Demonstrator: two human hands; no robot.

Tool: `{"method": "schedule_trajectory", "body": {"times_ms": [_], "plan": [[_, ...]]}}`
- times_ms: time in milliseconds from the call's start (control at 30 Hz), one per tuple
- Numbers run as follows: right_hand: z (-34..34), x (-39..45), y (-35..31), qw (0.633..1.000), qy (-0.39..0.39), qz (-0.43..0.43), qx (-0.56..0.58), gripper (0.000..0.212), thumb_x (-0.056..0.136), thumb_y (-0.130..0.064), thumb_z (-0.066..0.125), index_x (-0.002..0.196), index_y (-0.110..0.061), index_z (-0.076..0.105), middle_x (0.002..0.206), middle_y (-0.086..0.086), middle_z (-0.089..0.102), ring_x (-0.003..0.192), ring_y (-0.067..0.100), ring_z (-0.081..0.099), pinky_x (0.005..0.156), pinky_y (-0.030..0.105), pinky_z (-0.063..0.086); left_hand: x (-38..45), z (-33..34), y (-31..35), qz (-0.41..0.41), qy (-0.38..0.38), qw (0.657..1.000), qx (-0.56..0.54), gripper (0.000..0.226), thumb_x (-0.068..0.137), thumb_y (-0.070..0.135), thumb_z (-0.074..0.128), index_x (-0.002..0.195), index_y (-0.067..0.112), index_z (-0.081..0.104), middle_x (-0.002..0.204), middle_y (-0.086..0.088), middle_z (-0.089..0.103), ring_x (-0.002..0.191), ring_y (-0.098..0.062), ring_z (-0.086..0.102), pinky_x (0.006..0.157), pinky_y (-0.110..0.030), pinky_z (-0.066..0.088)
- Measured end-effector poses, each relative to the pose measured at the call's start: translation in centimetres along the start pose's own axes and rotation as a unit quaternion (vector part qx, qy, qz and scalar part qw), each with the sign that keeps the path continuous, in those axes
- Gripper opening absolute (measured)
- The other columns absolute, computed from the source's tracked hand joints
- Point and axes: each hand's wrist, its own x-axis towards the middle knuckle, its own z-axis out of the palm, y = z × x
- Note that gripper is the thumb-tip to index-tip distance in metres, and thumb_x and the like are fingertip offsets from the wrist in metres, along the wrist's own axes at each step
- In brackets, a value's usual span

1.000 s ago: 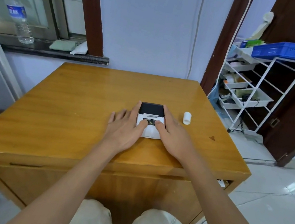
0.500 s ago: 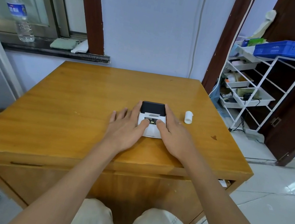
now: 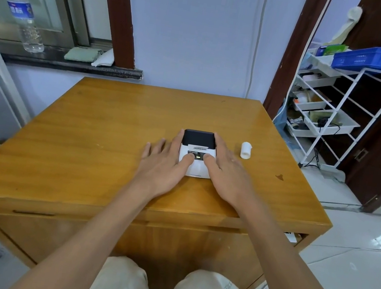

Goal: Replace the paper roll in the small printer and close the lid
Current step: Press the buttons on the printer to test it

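A small white printer (image 3: 195,168) with a black lid, closed, sits on the wooden table (image 3: 98,143). My left hand (image 3: 164,162) lies flat against its left side, thumb resting on the top panel. My right hand (image 3: 226,172) cups the right side, its thumb also on the panel beside a small lit display. A white paper roll (image 3: 246,150) stands on the table just right of the printer, apart from my right hand.
A white wire rack (image 3: 344,105) with trays and a blue basket stands at the right by a dark door. A water bottle (image 3: 25,18) and cloths sit on the window ledge at the back left. The table's front edge is near my knees.
Both hands stay on the printer in much the same grip. The view has shifted slightly; nothing else has visibly moved.
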Motion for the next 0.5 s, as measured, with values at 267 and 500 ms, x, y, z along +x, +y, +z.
{"method": "schedule_trajectory", "body": {"times_ms": [267,500], "plan": [[0.06,-0.21,-0.07,1.000,0.004,-0.006,0.008,0.067,0.109,-0.046,0.031,0.169,-0.029,0.008,0.168,0.002,0.037,0.151,0.023,0.037,0.115,0.042,0.035,-0.26,-0.14,0.22,0.004,0.015,1.000,0.000,0.080,0.092,0.063,0.014,0.165,0.035,0.000,0.171,0.005,0.026,0.159,-0.021,0.011,0.127,-0.047,0.001],[0.06,-0.40,-0.31,1.000,0.004,-0.004,0.003,0.067,0.110,-0.046,0.030,0.170,-0.030,0.006,0.168,0.003,0.038,0.150,0.024,0.039,0.111,0.040,0.036,-0.50,-0.07,0.07,0.040,0.021,0.999,-0.009,0.077,0.102,0.058,0.025,0.166,0.023,0.004,0.170,0.001,0.029,0.157,-0.022,0.019,0.126,-0.046,0.014]]}}
